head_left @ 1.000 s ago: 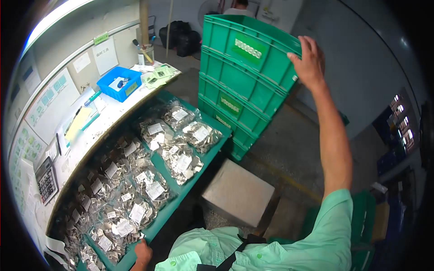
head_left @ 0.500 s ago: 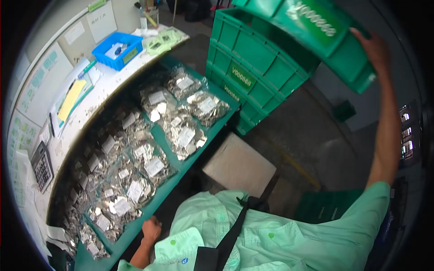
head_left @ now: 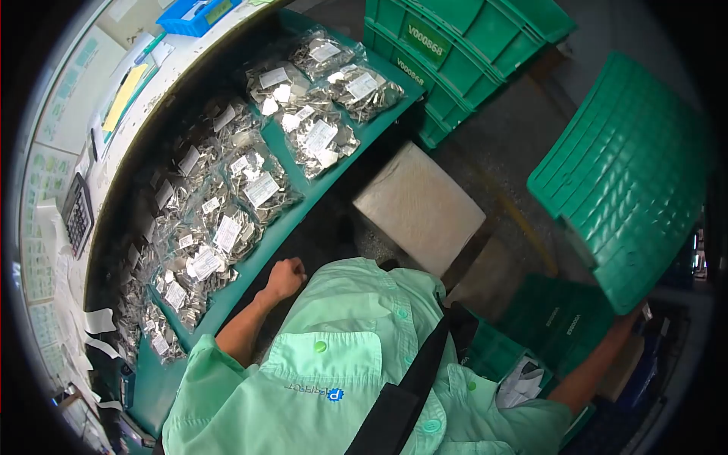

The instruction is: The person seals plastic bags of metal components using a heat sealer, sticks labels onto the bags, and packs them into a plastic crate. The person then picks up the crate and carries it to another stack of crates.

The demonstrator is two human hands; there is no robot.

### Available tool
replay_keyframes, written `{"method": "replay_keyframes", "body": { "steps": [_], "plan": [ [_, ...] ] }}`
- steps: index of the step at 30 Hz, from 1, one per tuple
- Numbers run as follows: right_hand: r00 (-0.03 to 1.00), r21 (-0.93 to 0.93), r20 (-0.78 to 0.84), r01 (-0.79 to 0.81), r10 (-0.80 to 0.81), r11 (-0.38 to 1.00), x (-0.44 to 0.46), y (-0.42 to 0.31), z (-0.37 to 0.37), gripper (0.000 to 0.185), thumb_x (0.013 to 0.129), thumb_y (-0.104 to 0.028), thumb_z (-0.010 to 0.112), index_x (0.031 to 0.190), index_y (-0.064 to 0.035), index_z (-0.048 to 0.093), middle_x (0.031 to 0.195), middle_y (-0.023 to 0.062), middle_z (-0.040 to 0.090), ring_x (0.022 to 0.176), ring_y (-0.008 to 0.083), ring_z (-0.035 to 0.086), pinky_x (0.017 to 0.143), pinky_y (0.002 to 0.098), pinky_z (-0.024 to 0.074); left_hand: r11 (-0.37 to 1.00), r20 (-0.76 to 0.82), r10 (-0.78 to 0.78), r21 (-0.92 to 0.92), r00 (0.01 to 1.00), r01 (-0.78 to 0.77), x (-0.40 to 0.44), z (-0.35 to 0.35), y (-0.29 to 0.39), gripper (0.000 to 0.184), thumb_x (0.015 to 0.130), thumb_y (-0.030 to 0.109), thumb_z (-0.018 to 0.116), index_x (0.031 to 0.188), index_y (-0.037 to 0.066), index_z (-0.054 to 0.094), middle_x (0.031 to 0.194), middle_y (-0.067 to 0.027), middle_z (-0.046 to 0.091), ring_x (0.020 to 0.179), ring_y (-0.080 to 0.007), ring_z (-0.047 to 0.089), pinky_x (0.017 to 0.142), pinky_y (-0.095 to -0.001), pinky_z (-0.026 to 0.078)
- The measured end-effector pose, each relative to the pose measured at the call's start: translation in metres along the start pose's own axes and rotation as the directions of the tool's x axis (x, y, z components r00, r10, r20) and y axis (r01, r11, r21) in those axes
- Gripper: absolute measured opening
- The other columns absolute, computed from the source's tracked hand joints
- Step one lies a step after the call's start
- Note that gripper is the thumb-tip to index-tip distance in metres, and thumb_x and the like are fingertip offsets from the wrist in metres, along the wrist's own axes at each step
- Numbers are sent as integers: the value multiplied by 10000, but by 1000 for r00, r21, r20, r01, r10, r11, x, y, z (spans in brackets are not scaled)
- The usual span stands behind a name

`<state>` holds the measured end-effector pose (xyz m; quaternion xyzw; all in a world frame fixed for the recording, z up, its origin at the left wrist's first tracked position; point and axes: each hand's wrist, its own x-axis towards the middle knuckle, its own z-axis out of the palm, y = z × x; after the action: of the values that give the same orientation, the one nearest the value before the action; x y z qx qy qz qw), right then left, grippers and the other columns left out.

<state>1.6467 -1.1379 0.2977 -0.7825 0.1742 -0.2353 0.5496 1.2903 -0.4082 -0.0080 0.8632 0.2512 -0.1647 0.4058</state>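
My right hand [head_left: 639,317] grips the edge of a green plastic crate [head_left: 622,182] at the right. The crate is tilted, with its ribbed underside facing me, and it hides most of the fingers. My left hand [head_left: 285,278] is closed in a loose fist beside the front edge of the green bench [head_left: 292,208], and nothing shows in it. Several clear bags of flat metal pieces [head_left: 318,140] with white labels lie in rows on that bench, left of and beyond this hand.
Stacked green crates [head_left: 455,38] marked V000868 stand beyond the bench. A pale box-shaped stool [head_left: 421,208] is in front of me. More green crates [head_left: 550,322] sit low at the right. A blue tray [head_left: 189,17] and calculator [head_left: 78,216] lie on the white shelf.
My right hand has brought the crate off the stack, down and to the right, turning its underside toward me. My view has shifted downward and right. The left hand remains near the bench edge.
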Motion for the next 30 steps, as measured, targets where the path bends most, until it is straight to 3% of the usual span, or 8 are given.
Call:
{"method": "replay_keyframes", "body": {
  "steps": [2,3,6,9,12,20,24,30],
  "plan": [
    [1000,-112,2,-4,5,994,-21,32,-18,425,993,-219,539,1386,-57,539,1294,199,601,1072,241,621,942,377,481,1000,-5,29,11,1000,-29,5,-1,19,167,724,124,712,825,2,659,796,-212,685,813,-392,678,745,-455,530],
    [995,-182,-101,-7,-12,983,-73,-2,12,526,937,-386,652,1169,87,655,1138,149,682,965,185,618,900,370,482,1000,18,-4,-20,1000,4,9,1,26,168,730,123,706,833,0,659,803,-213,686,818,-388,680,747,-451,530],
    [967,-761,124,236,-222,604,-93,-7,5,535,835,-499,731,1037,-3,735,948,194,719,855,271,668,825,389,503,998,75,24,-65,997,-19,23,15,47,149,760,97,662,858,-14,643,740,-180,668,702,-274,665,668,-391,519],
    [909,-925,314,358,-275,127,-142,-35,72,516,778,-557,745,931,-64,741,859,221,705,807,402,680,716,452,524,990,111,109,-101,988,-97,33,37,65,151,773,81,644,881,-24,636,721,-164,662,643,-229,653,635,-368,514],
    [836,-861,499,508,-229,-21,-145,-13,99,541,758,-594,738,838,-60,701,797,177,705,743,408,675,642,496,521,982,148,174,-97,974,-161,40,57,90,176,775,94,662,905,-24,644,804,-180,682,731,-287,665,702,-393,520],
    [572,-477,654,820,-495,316,-212,132,164,359,784,-369,772,969,-87,648,850,118,666,724,318,665,607,435,533,995,245,75,-77,967,-57,43,67,124,200,788,115,677,938,-17,660,900,-212,705,877,-369,685,809,-427,528],
    [523,-310,828,727,-202,612,-303,255,206,280,768,-199,738,882,-42,537,884,150,595,832,377,605,682,491,505,996,174,80,-51,982,-72,33,64,101,126,816,49,641,903,-42,634,744,-130,669,654,-206,647,638,-349,513],
    [209,-166,978,732,14,661,-351,293,231,263,780,-55,687,976,-61,513,1045,127,539,1073,354,545,782,505,499,1000,110,-9,2,994,9,20,38,95,183,773,97,661,910,-25,645,771,-133,687,708,-216,668,688,-356,532]
  ]
}}
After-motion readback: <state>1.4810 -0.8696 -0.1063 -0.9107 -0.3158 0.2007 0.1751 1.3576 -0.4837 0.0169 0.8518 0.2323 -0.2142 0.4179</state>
